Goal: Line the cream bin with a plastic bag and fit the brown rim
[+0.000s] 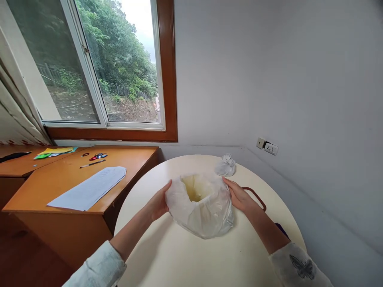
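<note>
A thin white plastic bag (206,217) stands on the round cream table (191,263), its mouth spread wide and folded outward. Through the opening a yellowish hollow (194,189) shows; whether that is a container inside the bag, I cannot tell. My left hand (161,201) grips the bag's left side, thumb up and fingers partly hidden by the plastic. On the opposite side my right hand (237,195) holds the bag near its rim, thumb on top. Just behind it sits a small knotted white plastic bag (226,165).
A brown strap or handle (255,195) curves behind my right forearm, with a dark item (282,230) partly hidden nearby. On the wooden desk (134,163) lie white paper (92,187), a pen (92,163) and keys (98,156). A wall socket (271,148) is at right.
</note>
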`<state>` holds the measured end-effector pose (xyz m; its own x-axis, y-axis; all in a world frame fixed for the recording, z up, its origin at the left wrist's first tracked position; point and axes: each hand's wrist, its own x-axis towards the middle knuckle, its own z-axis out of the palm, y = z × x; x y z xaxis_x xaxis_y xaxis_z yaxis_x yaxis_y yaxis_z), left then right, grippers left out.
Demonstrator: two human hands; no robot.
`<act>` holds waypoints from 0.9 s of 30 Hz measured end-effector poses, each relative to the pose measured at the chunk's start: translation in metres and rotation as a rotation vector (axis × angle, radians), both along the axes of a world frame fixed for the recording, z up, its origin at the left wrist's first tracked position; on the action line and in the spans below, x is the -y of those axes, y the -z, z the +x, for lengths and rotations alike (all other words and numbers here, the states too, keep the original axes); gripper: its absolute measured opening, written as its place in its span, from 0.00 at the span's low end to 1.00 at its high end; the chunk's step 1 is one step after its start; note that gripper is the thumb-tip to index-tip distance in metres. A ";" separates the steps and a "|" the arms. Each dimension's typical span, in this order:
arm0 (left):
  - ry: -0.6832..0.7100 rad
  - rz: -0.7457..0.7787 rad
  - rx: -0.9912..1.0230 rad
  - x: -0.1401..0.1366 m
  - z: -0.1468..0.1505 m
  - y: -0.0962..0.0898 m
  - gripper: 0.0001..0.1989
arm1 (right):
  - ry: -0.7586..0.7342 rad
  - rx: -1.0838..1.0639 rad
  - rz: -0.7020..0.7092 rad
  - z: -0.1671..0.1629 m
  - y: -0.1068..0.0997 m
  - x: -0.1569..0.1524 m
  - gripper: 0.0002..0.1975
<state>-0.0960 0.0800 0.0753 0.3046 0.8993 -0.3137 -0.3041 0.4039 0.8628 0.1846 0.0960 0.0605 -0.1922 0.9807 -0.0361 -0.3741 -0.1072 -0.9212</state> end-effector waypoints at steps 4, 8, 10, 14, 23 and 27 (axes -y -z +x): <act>-0.026 0.040 -0.017 -0.005 0.016 0.001 0.18 | -0.057 -0.005 0.055 -0.015 -0.005 0.003 0.16; -0.028 0.056 -0.003 -0.020 0.036 0.004 0.14 | -0.035 0.005 0.087 -0.014 -0.005 0.005 0.20; -0.017 0.066 0.004 -0.027 0.047 0.004 0.14 | 0.019 0.042 0.059 -0.007 -0.006 0.006 0.19; 0.027 0.057 -0.008 -0.043 0.060 -0.003 0.14 | 0.116 0.073 -0.005 0.014 -0.007 0.002 0.19; -0.140 0.222 -0.110 -0.076 0.057 -0.029 0.32 | 0.170 0.017 0.034 0.044 -0.028 -0.016 0.19; -0.159 0.384 -0.097 -0.070 0.049 -0.044 0.41 | 0.191 -0.005 0.114 0.049 -0.039 -0.014 0.21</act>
<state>-0.0467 0.1499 0.1193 0.1383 0.9898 0.0329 -0.2462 0.0021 0.9692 0.2333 0.1101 0.0997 -0.0027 0.9970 0.0772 -0.3820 0.0703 -0.9215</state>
